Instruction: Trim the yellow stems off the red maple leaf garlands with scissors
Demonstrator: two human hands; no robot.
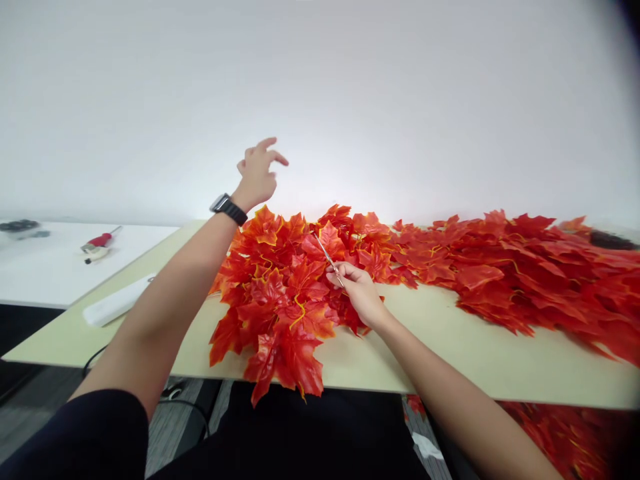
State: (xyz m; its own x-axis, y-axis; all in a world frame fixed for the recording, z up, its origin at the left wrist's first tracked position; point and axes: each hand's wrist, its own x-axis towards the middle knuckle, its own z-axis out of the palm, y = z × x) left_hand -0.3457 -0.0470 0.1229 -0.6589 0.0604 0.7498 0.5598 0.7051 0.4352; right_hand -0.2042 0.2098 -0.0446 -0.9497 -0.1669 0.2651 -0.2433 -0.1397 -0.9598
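Tabletop (470,347) carries leaf heap (530,280), cut off at right. Leaf bunch (273,293) near middle, overhanging front edge; step seems close work on it, next move likely calls for steadying it. Stems mostly hidden. Left hand (259,173) high, fingers loosely spread, seemingly empty. Right hand's (361,293) fingers pinch thin metal tool (327,257), type unclear.

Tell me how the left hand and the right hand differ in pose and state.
The left hand is raised against the pale wall, while the right hand is lower, over the red leaves.
The left hand's fingers are spread, with nothing visibly held; the right hand grips a slim shiny tool.
The left hand's wrist wears a dark-banded watch; the right hand's wrist shows none.
Both are ungloved.
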